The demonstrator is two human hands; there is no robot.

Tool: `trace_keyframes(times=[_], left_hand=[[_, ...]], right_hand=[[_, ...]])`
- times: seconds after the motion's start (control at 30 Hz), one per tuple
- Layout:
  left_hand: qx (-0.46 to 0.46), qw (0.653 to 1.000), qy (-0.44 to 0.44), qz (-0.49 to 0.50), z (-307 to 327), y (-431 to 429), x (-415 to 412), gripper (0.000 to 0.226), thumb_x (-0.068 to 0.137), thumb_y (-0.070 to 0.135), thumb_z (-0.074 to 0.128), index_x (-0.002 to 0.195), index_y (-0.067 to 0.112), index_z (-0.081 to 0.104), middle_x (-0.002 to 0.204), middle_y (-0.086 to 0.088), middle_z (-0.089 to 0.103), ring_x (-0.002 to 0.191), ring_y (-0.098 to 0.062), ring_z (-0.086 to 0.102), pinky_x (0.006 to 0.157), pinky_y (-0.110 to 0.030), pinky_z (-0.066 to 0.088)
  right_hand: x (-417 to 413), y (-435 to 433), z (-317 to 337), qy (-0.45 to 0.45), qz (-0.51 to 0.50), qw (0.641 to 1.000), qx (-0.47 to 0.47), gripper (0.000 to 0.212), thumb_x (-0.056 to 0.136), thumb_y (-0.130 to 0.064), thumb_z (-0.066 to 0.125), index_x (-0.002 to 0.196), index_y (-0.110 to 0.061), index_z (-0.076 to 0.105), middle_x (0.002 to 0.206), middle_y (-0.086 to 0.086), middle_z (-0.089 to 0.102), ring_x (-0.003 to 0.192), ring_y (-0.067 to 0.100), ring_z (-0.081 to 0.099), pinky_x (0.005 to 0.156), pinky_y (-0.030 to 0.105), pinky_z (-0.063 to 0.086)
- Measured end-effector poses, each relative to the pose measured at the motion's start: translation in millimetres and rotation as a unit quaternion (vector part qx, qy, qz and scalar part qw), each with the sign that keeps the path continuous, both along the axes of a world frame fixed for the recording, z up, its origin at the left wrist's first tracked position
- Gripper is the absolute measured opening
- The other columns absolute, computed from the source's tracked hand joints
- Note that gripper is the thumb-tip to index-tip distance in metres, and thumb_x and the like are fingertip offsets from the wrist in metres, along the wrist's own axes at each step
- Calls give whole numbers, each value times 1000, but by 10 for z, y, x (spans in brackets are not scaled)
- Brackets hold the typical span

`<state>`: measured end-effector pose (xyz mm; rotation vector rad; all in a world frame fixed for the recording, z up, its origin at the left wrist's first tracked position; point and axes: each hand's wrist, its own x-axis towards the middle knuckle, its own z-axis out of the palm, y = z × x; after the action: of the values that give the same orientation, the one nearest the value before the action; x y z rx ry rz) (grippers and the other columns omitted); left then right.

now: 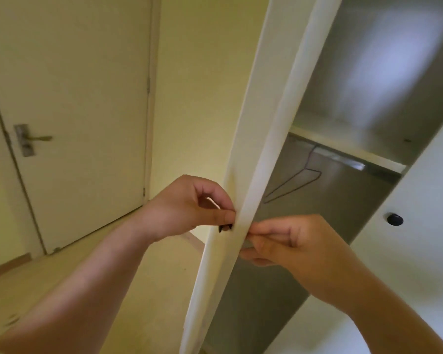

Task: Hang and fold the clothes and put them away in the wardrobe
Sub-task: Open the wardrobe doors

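Note:
A white wardrobe door (266, 139) stands edge-on in the middle of the view, partly swung out. My left hand (189, 208) pinches its small dark knob (225, 227) on the outer face. My right hand (292, 241) grips the door's inner edge with curled fingers. Behind the door the wardrobe's grey inside (330, 208) shows, with a thin wire hanger (292, 185) hanging from the rail (343, 159) under a shelf (348, 146). No clothes are in sight.
The wardrobe's second white door (420, 200), with a black round knob (394, 219), stands at the right. A cream room door (74, 111) with a metal lever handle (33, 139) is at the left. Pale floor (138, 277) runs below.

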<state>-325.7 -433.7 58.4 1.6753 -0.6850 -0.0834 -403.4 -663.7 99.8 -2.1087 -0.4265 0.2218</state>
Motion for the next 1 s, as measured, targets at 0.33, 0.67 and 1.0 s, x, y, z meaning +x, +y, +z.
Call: trace_keyframes(times=[0.33, 0.67, 1.0], left_hand=[[-200, 965, 71, 155, -273, 624, -153, 21, 75, 24, 79, 90, 9, 79, 93, -19, 76, 84, -28, 74, 80, -35, 60], [-264, 921, 81, 275, -302, 939, -187, 26, 101, 26, 55, 105, 17, 79, 107, -11, 76, 93, -23, 73, 77, -29, 59], [-164, 792, -135, 572, -401, 768, -221, 19, 97, 27, 63, 109, 36, 74, 100, 15, 75, 83, -2, 69, 76, -22, 54]], right_hand=[[340, 785, -115, 0, 67, 996, 60, 20, 102, -23, 61, 116, -34, 71, 110, -15, 75, 97, 8, 74, 96, 37, 58], [584, 1298, -362, 6, 154, 988, 16, 56, 107, -38, 45, 159, -37, 24, 157, -26, 33, 135, 2, 49, 110, 39, 47], [837, 1288, -390, 15, 103, 992, 64, 48, 109, -34, 39, 156, -37, 31, 129, -38, 41, 112, 0, 65, 93, 34, 58]])
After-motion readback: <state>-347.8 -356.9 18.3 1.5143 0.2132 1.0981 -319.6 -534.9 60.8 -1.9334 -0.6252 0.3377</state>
